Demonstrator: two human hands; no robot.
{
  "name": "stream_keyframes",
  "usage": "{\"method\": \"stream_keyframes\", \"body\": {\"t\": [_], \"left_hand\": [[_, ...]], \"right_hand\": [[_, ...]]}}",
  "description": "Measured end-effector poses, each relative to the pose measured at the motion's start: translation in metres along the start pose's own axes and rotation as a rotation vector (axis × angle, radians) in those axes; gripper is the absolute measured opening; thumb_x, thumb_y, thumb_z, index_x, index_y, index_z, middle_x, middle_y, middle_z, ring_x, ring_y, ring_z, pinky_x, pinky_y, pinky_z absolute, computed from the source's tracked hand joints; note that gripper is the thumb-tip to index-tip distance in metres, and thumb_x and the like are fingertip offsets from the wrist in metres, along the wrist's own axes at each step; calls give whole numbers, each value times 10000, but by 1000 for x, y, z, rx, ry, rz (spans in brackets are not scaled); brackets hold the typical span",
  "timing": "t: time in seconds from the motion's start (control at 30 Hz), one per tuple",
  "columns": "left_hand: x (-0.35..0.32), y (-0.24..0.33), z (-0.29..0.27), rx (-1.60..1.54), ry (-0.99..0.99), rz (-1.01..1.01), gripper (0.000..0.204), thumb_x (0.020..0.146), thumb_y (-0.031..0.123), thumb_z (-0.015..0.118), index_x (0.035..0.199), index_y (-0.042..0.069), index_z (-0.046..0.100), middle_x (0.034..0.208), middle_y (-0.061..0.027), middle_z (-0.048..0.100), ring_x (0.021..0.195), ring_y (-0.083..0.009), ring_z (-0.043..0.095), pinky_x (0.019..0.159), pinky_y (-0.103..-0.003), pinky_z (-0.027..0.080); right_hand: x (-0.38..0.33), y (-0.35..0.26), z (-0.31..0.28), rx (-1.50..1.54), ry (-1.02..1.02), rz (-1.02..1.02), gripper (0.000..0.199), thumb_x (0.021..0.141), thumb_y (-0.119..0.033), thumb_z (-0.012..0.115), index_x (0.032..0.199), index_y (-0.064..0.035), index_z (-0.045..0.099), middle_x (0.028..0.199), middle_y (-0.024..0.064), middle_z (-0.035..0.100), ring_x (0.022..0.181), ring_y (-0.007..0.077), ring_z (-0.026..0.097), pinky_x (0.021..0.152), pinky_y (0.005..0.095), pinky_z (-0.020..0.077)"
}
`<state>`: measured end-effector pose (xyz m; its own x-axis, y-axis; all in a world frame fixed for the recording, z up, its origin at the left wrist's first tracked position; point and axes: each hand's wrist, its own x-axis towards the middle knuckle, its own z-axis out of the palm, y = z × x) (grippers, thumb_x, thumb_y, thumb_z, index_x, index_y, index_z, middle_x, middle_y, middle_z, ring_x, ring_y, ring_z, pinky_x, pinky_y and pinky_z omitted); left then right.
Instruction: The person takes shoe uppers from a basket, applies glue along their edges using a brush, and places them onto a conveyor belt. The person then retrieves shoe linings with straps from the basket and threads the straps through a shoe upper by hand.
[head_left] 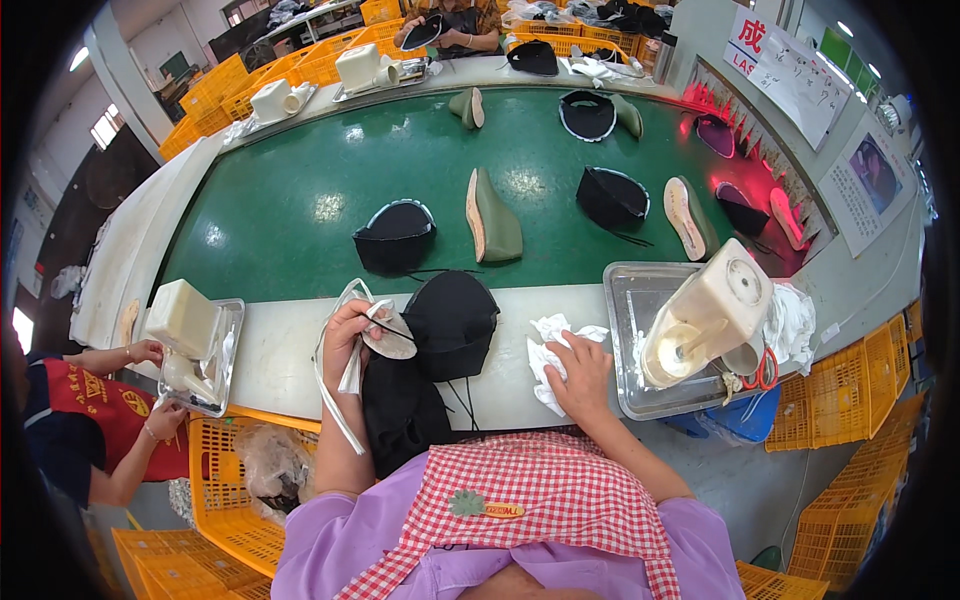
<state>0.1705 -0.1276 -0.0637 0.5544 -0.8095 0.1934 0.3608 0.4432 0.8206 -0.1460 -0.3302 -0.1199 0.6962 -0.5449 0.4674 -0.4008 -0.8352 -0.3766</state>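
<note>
Factory workers sit along a green conveyor belt (290, 200) that curves away through a shoe workshop, its surface carrying black shoe uppers (395, 235) and olive-green shoe lasts (493, 215) spaced well apart. A pale ledge (280, 345) borders the belt on the near side, and here the person wearing the camera, in a lilac top and red checked apron (560, 500), works with both hands.

The left hand (345, 335) is closed in a pinch around a pale insole (390, 338) and a white strip (335, 400) that hangs down over the ledge's edge. Just beside it, touching the insole, lies a black upper (452, 320), partly draped off the ledge toward the person's lap. The right hand (580, 375) lies with fingers spread flat on a crumpled white cloth (550, 345) on the ledge.

To the right, a metal tray (625, 300) holds a cream-coloured dispenser (705, 315), tilted, with more white rags near it. A similar dispenser (183, 320) stands on a second tray at the left, where another person's hands (150, 352) reach from a red apron.

Yellow plastic crates (840, 400) crowd the floor beneath and beside the line and are stacked again at the far end, where a further person sits handling a black piece. Red light glows along the belt's far right edge beneath white posters (800, 70) on the wall.
</note>
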Motion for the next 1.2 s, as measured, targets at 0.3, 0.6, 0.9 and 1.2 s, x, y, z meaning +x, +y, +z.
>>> {"method": "stream_keyframes", "body": {"t": [0.3,0.6,0.9,1.2], "left_hand": [[0,-1,0,-2,8,-2,153,856,39,546,957,-54,613,857,-125,665,686,-142,611,723,-266,514],[0,-1,-3,-1,16,-5,151,852,31,547,953,-56,618,873,-130,670,685,-147,612,733,-276,519],[0,0,1,-8,23,-2,149,857,29,542,955,-56,615,827,-121,660,682,-150,611,730,-278,518],[0,0,-1,-8,7,0,146,859,29,542,953,-56,614,812,-117,655,682,-151,611,730,-281,517]], "right_hand": [[0,1,-1,-4,-2,-3,396,762,-224,714,1145,-143,652,1273,79,563,1123,275,496,888,446,334],[0,0,0,2,2,-7,395,766,-225,712,1147,-141,648,1273,81,561,1128,280,495,898,445,331],[0,0,0,4,1,-7,398,767,-225,711,1151,-145,646,1275,81,558,1127,281,494,902,447,332],[0,0,0,-1,-1,-2,389,774,-230,704,1151,-150,648,1279,72,558,1129,275,491,890,437,333]]}}
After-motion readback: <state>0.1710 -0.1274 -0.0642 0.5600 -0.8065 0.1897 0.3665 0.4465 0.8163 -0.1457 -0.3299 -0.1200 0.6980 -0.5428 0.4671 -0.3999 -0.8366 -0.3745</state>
